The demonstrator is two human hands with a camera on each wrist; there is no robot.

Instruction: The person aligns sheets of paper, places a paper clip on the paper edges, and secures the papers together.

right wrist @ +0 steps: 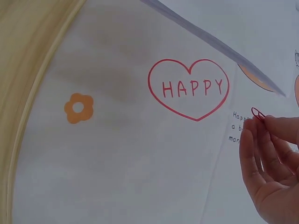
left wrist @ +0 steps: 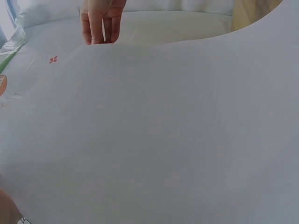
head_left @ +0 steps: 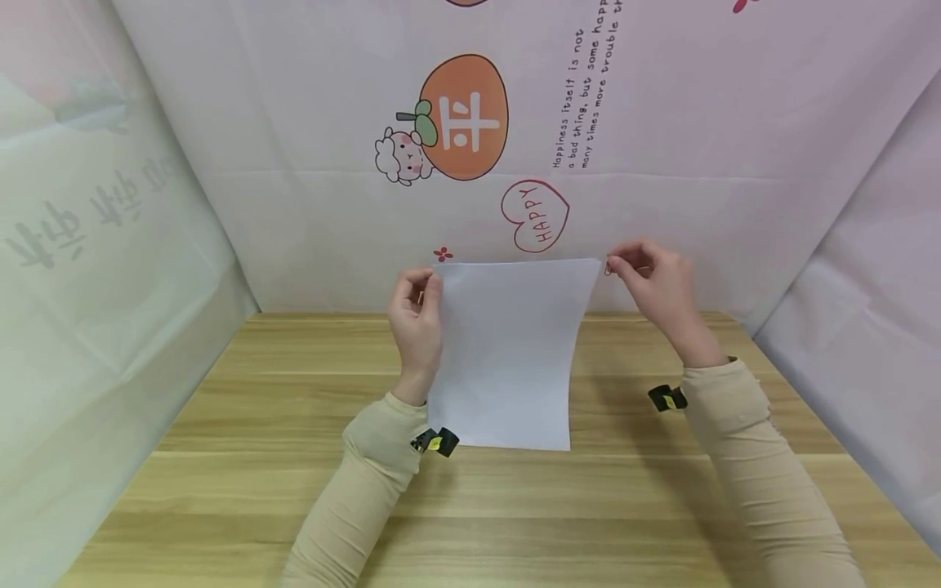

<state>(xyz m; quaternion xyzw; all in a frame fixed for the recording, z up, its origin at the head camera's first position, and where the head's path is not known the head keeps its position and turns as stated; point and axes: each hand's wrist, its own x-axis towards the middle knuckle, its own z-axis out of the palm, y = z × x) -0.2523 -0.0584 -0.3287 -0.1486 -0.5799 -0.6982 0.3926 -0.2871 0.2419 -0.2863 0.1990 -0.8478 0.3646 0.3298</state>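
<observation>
A blank white sheet of paper (head_left: pixel 507 359) is held up above the table. My left hand (head_left: pixel 417 327) pinches its upper left corner between thumb and fingers. In the left wrist view the paper fills most of the picture, with only a bit of the left hand (left wrist: pixel 7 207) at the lower left. Close to the upper right corner, my right hand (head_left: pixel 657 286) pinches a small red paper clip (right wrist: pixel 257 113) between thumb and fingertips. A gap separates the clip from the paper's edge (right wrist: pixel 210 39) in the right wrist view.
A wood-grain table (head_left: pixel 294 490) lies under both hands. Behind it hangs a white printed backdrop (head_left: pixel 331 237) with a red HAPPY heart (head_left: pixel 535 216) and an orange fruit drawing (head_left: pixel 465 118). White sheeting stands at the left and right. Black straps (head_left: pixel 667 398) show near both wrists.
</observation>
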